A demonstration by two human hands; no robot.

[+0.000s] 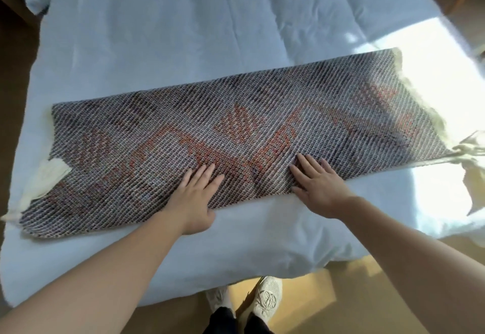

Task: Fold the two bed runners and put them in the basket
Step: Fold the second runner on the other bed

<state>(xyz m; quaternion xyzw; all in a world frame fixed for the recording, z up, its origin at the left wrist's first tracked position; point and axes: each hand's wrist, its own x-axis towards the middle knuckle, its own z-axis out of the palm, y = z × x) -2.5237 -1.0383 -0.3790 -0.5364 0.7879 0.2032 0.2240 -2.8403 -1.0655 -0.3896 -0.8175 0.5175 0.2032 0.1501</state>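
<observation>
Left hand (195, 197) and right hand (319, 186) press flat, empty, on the bed runner (236, 134) at six o'clock; folding unfinished, basket unseen.

Single head-worn view, looking forward and steeply down from the foot of the bed (157, 45), at arm's reach.

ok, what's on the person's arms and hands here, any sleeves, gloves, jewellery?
Nothing worn that shows. Both forearms are bare up to the frame edge, with no sleeves in view. The left hand and right hand have no gloves, rings, watch or bracelets. At the bottom of the view, pale knit sneakers and dark trousers show.
</observation>
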